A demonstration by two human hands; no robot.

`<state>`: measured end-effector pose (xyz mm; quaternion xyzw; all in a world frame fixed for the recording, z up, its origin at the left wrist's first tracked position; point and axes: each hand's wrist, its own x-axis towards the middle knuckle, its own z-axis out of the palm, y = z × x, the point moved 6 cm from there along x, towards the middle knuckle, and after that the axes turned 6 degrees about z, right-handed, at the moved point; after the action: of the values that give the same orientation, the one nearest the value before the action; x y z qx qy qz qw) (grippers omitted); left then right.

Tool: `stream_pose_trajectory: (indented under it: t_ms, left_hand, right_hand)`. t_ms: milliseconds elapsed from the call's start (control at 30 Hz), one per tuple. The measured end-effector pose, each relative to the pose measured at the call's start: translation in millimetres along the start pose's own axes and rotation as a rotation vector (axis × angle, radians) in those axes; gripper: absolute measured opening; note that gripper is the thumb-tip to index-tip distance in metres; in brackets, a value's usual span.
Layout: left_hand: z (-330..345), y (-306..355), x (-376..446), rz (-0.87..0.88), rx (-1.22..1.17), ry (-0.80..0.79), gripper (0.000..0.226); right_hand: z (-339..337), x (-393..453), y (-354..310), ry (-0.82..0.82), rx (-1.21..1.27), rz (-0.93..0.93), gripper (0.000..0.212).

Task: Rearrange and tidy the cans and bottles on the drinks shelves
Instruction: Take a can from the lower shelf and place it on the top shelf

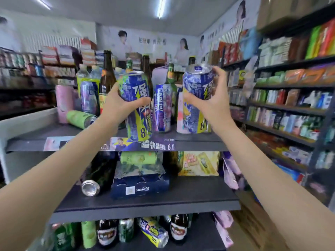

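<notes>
My left hand point(116, 104) grips a tall blue-and-yellow can point(137, 113), held upright over the front edge of the top shelf point(90, 142). My right hand point(215, 98) grips a second, similar blue-and-yellow can point(195, 91) by its upper half, its base near the shelf on the right. Between the two stands a purple-blue can point(163, 107). Brown bottles point(107, 75) and a green bottle point(171, 75) stand behind. A green can point(79, 118) lies on its side at the left, beside a pink can point(63, 104).
The middle shelf point(145, 203) holds a dark multipack box point(139, 185), a fallen can point(90, 187), a green can on top and a yellow carton point(199, 163). The bottom shelf carries bottles and a tipped yellow can point(154, 232). Stocked shelving point(290, 105) runs along the right.
</notes>
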<state>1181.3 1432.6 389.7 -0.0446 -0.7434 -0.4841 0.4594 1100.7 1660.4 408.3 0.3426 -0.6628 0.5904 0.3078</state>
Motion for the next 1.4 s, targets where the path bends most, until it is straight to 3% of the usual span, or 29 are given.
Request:
stream_pose_trajectory:
  t_ms: [300, 433, 600, 767, 833, 900, 1067, 1400]
  left_hand:
    - [13, -41, 53, -0.149, 0.323, 0.049, 0.084]
    - [24, -65, 66, -0.166, 0.422, -0.003, 0.065]
    - [24, -83, 71, -0.162, 0.456, -0.013, 0.061]
    - [24, -100, 46, -0.183, 0.459, -0.198, 0.09]
    - [21, -111, 34, -0.213, 0.492, -0.317, 0.091]
    - [17, -115, 27, -0.206, 0.53, -0.378, 0.085]
    - [16, -110, 26, -0.163, 0.585, -0.378, 0.081]
    - [18, -114, 30, -0.174, 0.625, -0.369, 0.075]
  right_hand:
    - [49, 23, 48, -0.112, -0.029, 0.118, 0.076]
    - [54, 28, 54, -0.06, -0.102, 0.15, 0.077]
    - [63, 25, 59, -0.112, -0.346, 0.133, 0.088]
    - [60, 8, 65, -0.105, -0.393, 0.161, 0.107]
    - [59, -1, 67, -0.158, -0.434, 0.206, 0.109]
    - [56, -10, 73, -0.231, -0.513, 0.281, 0.105]
    - [58, -16, 69, -0.257, -0.732, 0.317, 0.064]
    - [94, -13, 61, -0.195, -0.893, 0.209, 0.067]
